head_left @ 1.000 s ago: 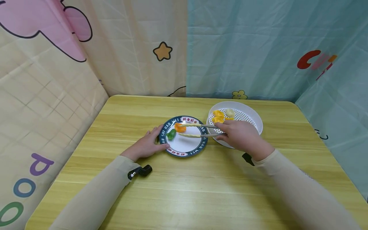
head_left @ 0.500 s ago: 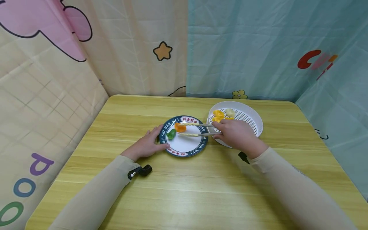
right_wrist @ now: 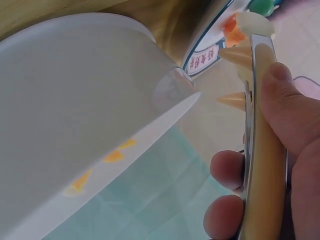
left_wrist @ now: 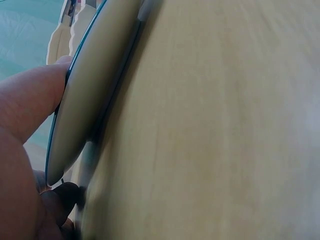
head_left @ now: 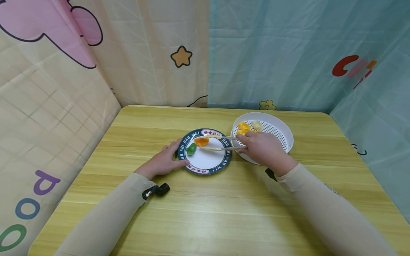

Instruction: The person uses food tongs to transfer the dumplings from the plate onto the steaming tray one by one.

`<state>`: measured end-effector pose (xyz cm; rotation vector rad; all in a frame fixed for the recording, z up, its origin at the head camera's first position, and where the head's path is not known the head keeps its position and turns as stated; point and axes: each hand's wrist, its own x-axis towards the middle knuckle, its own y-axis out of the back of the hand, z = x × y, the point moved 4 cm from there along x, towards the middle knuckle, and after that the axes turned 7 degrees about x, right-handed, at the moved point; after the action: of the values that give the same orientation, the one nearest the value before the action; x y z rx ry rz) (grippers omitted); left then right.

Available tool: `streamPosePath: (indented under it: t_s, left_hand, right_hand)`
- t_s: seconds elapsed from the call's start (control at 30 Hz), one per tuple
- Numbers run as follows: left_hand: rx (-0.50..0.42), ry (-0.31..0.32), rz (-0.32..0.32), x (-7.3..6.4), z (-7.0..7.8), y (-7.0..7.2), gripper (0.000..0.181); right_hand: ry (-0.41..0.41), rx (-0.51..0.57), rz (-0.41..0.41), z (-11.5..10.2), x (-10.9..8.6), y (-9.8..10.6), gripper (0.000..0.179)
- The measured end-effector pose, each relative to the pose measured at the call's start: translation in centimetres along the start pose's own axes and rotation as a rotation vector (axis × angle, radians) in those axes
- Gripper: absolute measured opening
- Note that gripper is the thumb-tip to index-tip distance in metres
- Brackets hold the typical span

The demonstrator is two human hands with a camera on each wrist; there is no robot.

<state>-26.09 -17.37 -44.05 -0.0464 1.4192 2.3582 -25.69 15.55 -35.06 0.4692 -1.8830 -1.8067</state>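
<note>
My left hand (head_left: 163, 160) grips the near-left rim of a round white plate (head_left: 206, 160) with a dark blue lettered border. In the left wrist view, the thumb lies over the rim and fingertips show low beside it. My right hand (head_left: 264, 151) holds tongs (head_left: 213, 136) with cream toothed tips, their arms apart over the plate. An orange dumpling-shaped piece (head_left: 201, 142) lies by the upper tip. Left of it sits a green one (head_left: 191, 149). In the right wrist view, the thumb and fingers squeeze the tongs' cream handle (right_wrist: 267, 150) from both sides.
Right of the plate stands a white perforated steamer tray (head_left: 278, 132), partly covered by my right hand. Several yellow dumpling-shaped pieces (head_left: 243, 126) and a whitish one (head_left: 257, 125) lie in it. Printed curtains (head_left: 272, 53) hang behind the wooden table (head_left: 205, 213).
My right hand has moved slightly left with the tongs, then the tips rose a little. The orange piece has tilted and shifted slightly right. My left hand keeps its place on the plate.
</note>
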Motion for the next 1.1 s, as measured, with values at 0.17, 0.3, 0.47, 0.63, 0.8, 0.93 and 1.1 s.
streamPosePath:
  t_s: [0.17,0.3,0.47,0.63,0.8,0.93,1.1]
  left_hand:
    - [0.007,0.005,0.000,0.0,0.0,0.0,0.109]
    - [0.007,0.008,0.000,0.0,0.0,0.0,0.109]
    - [0.003,0.014,-0.002,-0.1,0.1,0.1,0.109]
    - [0.005,0.017,-0.004,-0.1,0.1,0.1,0.109]
    - [0.004,0.017,-0.003,-0.1,0.1,0.1,0.109]
    - [0.003,0.010,0.002,-0.2,0.2,0.1,0.109]
    - [-0.001,0.008,0.000,-0.1,0.1,0.1,0.110]
  right_hand:
    - [0.001,0.001,-0.005,0.1,0.1,0.0,0.039]
    - [0.004,-0.005,-0.013,0.1,0.3,0.0,0.041]
    - [0.013,-0.029,-0.002,0.2,0.5,0.1,0.042]
    - [0.034,-0.050,0.013,0.3,0.5,0.3,0.040]
    - [0.040,-0.051,0.017,0.3,0.8,0.4,0.040]
    - [0.030,-0.046,0.009,0.4,0.9,0.4,0.041]
    - [0.021,-0.046,0.007,0.4,1.1,0.4,0.042]
